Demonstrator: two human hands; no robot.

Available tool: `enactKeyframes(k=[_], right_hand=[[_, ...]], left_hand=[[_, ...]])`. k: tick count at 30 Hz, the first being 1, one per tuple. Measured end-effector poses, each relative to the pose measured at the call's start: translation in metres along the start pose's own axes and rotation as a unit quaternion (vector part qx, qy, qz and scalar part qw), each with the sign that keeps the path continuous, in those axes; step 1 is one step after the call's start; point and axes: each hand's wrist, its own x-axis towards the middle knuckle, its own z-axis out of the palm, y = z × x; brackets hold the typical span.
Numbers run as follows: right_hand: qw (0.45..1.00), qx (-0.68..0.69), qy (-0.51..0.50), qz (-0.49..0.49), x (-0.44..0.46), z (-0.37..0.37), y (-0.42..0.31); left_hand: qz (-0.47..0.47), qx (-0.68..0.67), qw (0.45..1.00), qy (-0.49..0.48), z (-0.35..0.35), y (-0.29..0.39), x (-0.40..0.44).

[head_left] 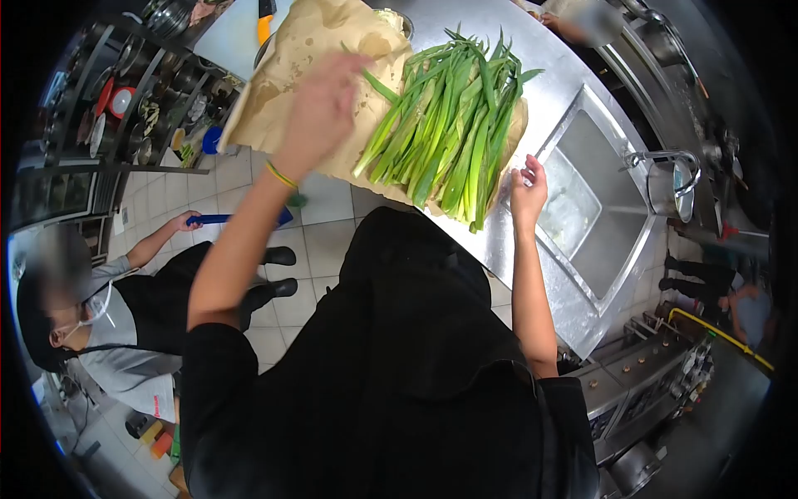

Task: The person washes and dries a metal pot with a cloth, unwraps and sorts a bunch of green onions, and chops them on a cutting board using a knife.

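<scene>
A bunch of long green onion leaves (453, 125) lies spread on a sheet of brown paper (274, 91), on the steel counter in front of me. My left hand (320, 112) is over the paper, left of the leaves. Motion smears its fingers; one thin leaf passes by the fingertips, and I cannot make out whether they grip it. To the right of the bunch, at the counter's edge by the sink, is my right hand (529, 185). Its fingers are loosely curled and apart, with nothing visible in them.
A steel sink (582, 200) with a faucet (657, 158) is on the right. An orange-handled knife (264, 23) rests on a white board (229, 41) at the upper left. Another person (125, 308) stands at left, holding a blue-handled tool. Shelves with pans are beyond.
</scene>
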Motion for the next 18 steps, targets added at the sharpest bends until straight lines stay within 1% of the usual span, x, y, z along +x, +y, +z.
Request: enactKeyframes(k=[1,3,4,5,6,7,9,11,12,13,14,15,16,17,18], right_hand=[[1.0,0.003,-0.005,-0.001,-0.001,-0.003,-0.009],[0.997,-0.042,-0.003,-0.068,-0.009,-0.009,-0.032],[0.993,-0.037,0.005,-0.108,-0.01,-0.008,-0.036],[0.993,-0.033,-0.005,-0.111,-0.008,-0.005,-0.041],[0.994,0.001,-0.045,-0.099,-0.007,-0.001,-0.046],[0.992,0.036,-0.083,-0.083,-0.008,0.003,-0.048],[0.992,0.042,-0.099,-0.059,-0.009,0.021,-0.054],[0.978,-0.054,-0.186,-0.083,0.004,0.036,-0.073],[0.978,-0.052,-0.182,-0.087,0.012,0.045,-0.074],[0.968,-0.13,-0.174,-0.122,0.019,0.056,-0.074],[0.952,-0.207,-0.164,-0.153,0.026,0.065,-0.072],[0.954,-0.206,-0.157,-0.15,0.031,0.071,-0.074],[0.931,-0.278,-0.19,-0.141,0.039,0.077,-0.077],[0.902,-0.348,-0.223,-0.127,0.044,0.082,-0.079],[0.891,-0.371,-0.23,-0.122,0.047,0.084,-0.08]], left_hand=[[-0.042,-0.049,0.997,-0.029,0.019,0.003,-0.016],[-0.166,-0.103,0.979,-0.063,0.055,-0.009,-0.045],[-0.172,-0.097,0.979,-0.057,0.068,-0.012,-0.053],[-0.213,-0.072,0.972,-0.072,0.081,-0.015,-0.059],[-0.255,-0.047,0.962,-0.088,0.092,-0.016,-0.063],[-0.261,-0.039,0.96,-0.087,0.102,-0.019,-0.06],[-0.203,0.099,0.972,-0.067,0.122,-0.023,-0.07],[-0.23,0.112,0.961,-0.103,0.136,-0.033,-0.075],[-0.249,0.122,0.953,-0.119,0.141,-0.038,-0.072],[-0.242,0.123,0.956,-0.115,0.142,-0.041,-0.069],[-0.267,0.113,0.947,-0.14,0.143,-0.046,-0.068],[-0.292,0.102,0.936,-0.171,0.144,-0.05,-0.068],[-0.281,0.103,0.938,-0.173,0.143,-0.055,-0.065],[-0.302,0.09,0.931,-0.185,0.143,-0.06,-0.063],[-0.324,0.075,0.922,-0.199,0.143,-0.062,-0.061]])
